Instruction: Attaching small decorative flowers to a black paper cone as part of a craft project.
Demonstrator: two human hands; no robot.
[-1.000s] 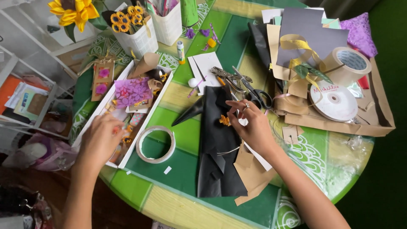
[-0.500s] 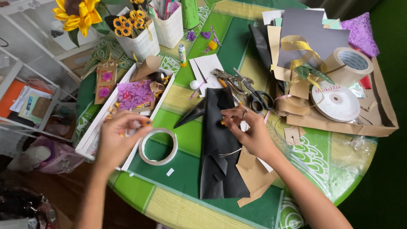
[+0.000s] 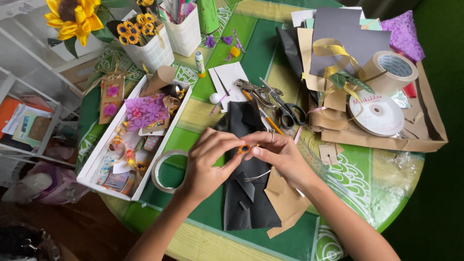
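Both hands have come together over the round green table [image 3: 367, 193] and the black paper [image 3: 249, 193], the left hand [image 3: 208, 164] up from the white tray [image 3: 92, 169], and the right hand [image 3: 280, 154] joining it to pinch a tiny orange flower [image 3: 244, 149] between their fingertips.

Most of the tiny orange-and-yellow paper flower [image 3: 244, 149] is covered by the fingertips of the left hand [image 3: 210, 162] and right hand [image 3: 278, 155], so its shape is unclear. The left hand hides part of the white tape ring [image 3: 162, 166]. The large yellow sunflower [image 3: 72, 17] is cut by the top edge.
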